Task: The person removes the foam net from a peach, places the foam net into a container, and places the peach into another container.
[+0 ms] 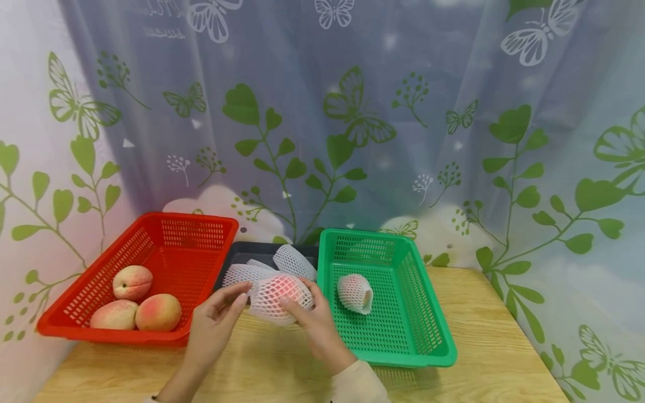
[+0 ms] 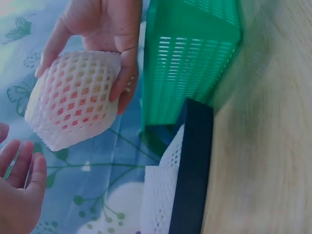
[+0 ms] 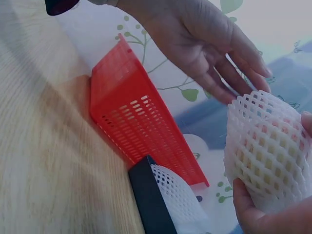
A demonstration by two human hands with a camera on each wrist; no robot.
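Observation:
A peach in a white foam net sleeve (image 1: pixel 277 296) is held up above the table's front. My right hand (image 1: pixel 314 322) grips it from the right side, thumb across the front in the head view. In the left wrist view the sleeve (image 2: pixel 78 97) wraps most of the fruit. My left hand (image 1: pixel 215 322) is at the left of the sleeved peach, its fingers loosely bent and holding nothing. A small gap shows between that hand (image 2: pixel 22 187) and the sleeve in the left wrist view. Behind both hands, spare foam net sleeves (image 1: pixel 294 262) lie in a black tray (image 1: pixel 252 250).
On the left, a red basket (image 1: pixel 188 260) holds three bare peaches (image 1: pixel 158 312). A green basket (image 1: pixel 403 330) on the right holds one sleeved peach (image 1: pixel 354 293). Both stand on a wooden table (image 1: pixel 484 336) before a patterned curtain (image 1: pixel 423 140).

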